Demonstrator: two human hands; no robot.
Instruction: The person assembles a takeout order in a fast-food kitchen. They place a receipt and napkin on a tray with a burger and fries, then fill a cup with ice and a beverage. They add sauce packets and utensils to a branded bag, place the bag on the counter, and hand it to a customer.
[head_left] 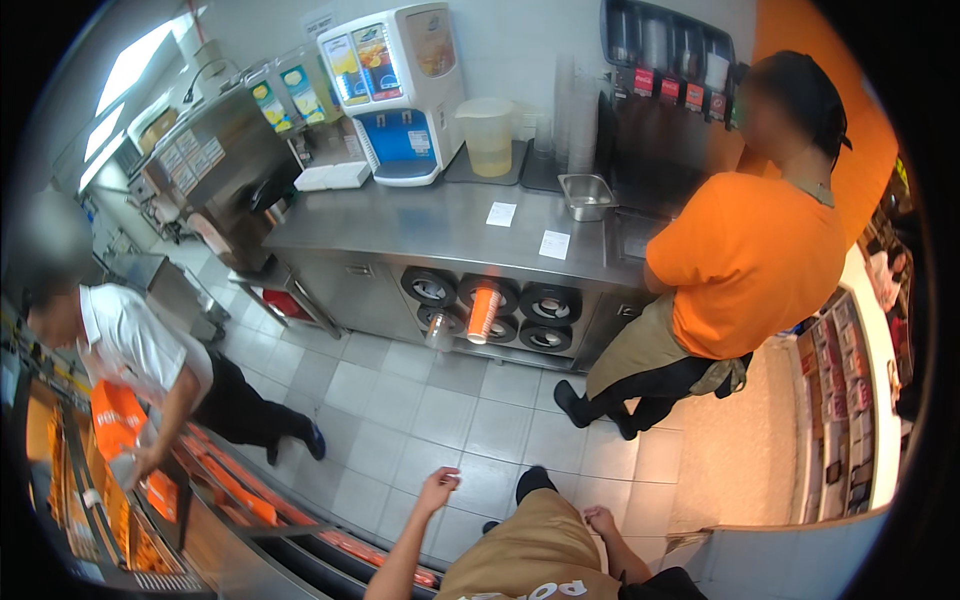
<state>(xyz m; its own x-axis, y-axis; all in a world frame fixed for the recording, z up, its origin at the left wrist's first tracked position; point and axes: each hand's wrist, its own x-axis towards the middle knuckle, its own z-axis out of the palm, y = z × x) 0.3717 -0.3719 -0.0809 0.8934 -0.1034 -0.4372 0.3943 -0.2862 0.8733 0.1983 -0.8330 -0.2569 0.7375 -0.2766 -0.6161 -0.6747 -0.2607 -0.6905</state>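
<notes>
My left hand (438,490) is raised over the tiled floor, its fingers loosely bent and apart, with nothing visible in it. My right hand (600,521) hangs beside my tan apron (530,545), its fingers curled in, and no object shows in it. Neither hand touches the counter. Ahead, an orange paper cup stack (484,315) sticks out of a round cup dispenser in the front of the steel counter (400,222). Clear plastic cups (439,328) stick out of the dispenser to its left.
On the counter are a juice dispenser (395,100), a pitcher of yellow liquid (487,135), two paper slips and a steel pan (587,197). A person in orange (750,265) stands at the soda machine, right. Another in white (150,335) holds an orange bag (120,412), left.
</notes>
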